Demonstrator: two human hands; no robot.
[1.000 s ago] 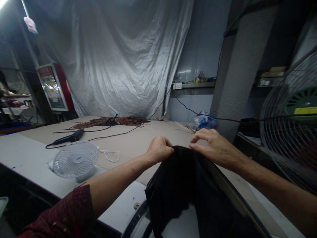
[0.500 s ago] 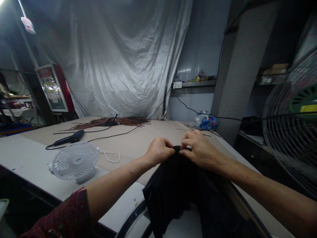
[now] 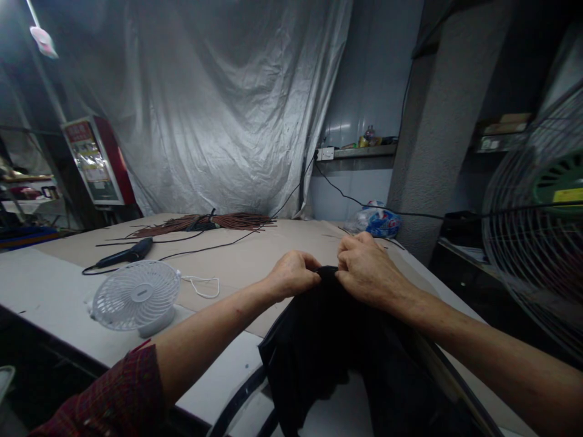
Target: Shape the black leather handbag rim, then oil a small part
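A piece of black fabric (image 3: 314, 340) hangs in folds in front of me, its top edge pulled up between my two hands. My left hand (image 3: 295, 274) pinches that edge from the left, thumb and fingers pressed together. On the other side, my right hand (image 3: 367, 267) grips the same edge with curled fingers, a short gap away from the left. Under the fabric at the lower left shows a dark curved tube (image 3: 241, 397). What the fabric hangs over is mostly hidden.
A small white fan (image 3: 139, 294) stands left on the table (image 3: 255, 246), near a black corded tool (image 3: 127, 252). Farther back lies a bundle of brown strips (image 3: 214, 222). A plastic bag (image 3: 376, 220) sits at the back right. A large caged fan (image 3: 537, 224) is close on the right.
My right hand's fingers have curled more closely onto the fabric edge, and the gap between my hands has widened slightly. My left hand stays nearly in place.
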